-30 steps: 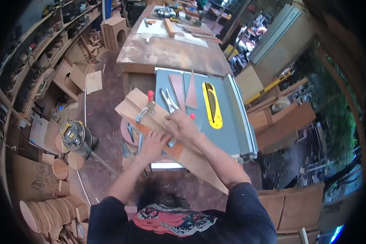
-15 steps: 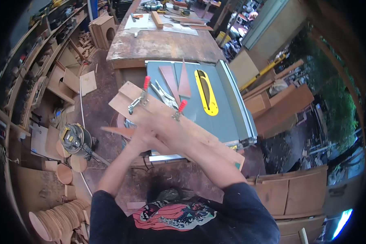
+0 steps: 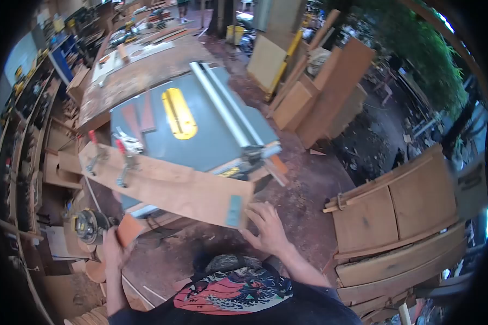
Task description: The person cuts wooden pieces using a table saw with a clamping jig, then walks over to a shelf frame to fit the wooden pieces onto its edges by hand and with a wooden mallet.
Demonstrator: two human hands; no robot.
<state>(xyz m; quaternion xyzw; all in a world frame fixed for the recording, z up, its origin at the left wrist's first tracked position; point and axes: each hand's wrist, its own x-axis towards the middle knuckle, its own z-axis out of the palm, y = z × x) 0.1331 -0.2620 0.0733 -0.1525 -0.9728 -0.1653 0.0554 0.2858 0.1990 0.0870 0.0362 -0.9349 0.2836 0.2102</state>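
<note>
My left hand (image 3: 115, 248) is closed round a small reddish-brown wood piece (image 3: 129, 231), low at the left in front of the saw. My right hand (image 3: 270, 230) has its fingers apart at the right end of a long wooden board (image 3: 173, 187); whether the fingertips touch it is hard to tell. The board carries a green patch (image 3: 233, 210) near that end and two red-handled toggle clamps (image 3: 123, 157) at the other. It lies across the front of a grey table saw top (image 3: 152, 143). Two thin reddish wood pieces (image 3: 146, 112) rest behind the clamps.
A yellow insert plate (image 3: 179, 114) and a metal fence (image 3: 222, 105) are on the saw. Behind stands a workbench (image 3: 162, 62) with tools. A shop vacuum (image 3: 89, 226) is at the left. Wooden panels (image 3: 393, 216) stand at the right, and boards (image 3: 336, 92) lean farther back.
My hands, together over the board before, are now apart: the left at lower left with the wood piece, the right at the board's end. The view has turned right.
</note>
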